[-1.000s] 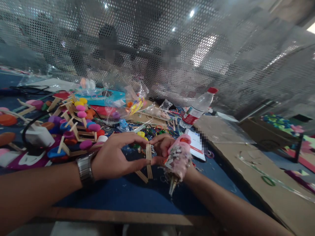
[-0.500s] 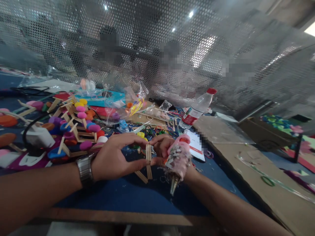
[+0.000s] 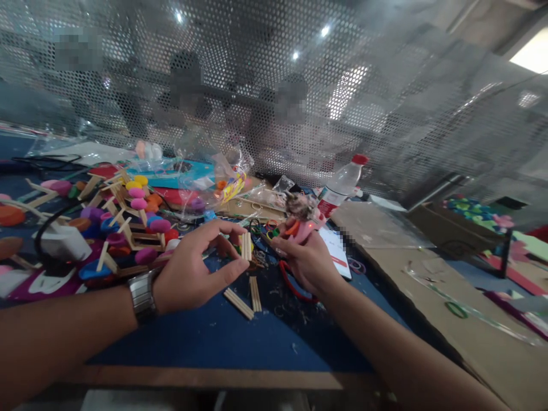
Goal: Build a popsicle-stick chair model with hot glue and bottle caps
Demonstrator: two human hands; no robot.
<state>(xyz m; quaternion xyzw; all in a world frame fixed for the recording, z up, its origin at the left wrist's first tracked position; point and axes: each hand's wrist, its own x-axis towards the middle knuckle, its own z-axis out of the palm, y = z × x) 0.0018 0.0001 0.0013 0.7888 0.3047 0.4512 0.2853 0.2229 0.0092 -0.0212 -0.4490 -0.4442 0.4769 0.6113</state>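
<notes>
Left hand: the left hand (image 3: 184, 279) has its fingers clamped on a small row of wooden sticks (image 3: 246, 246), held above the table (image 3: 180, 342); the row's long axis points roughly away from the wearer.
Right hand: the right hand (image 3: 311, 264) has its fingers wrapped around a pink glue gun (image 3: 305, 229); it is to the right of the held row, apart from it.
Table: two more stick bundles, slanted (image 3: 238, 303) and straighter (image 3: 255, 294), lie nearer the wearer; red-handled scissors (image 3: 292, 286) lie by the right hand.
</notes>
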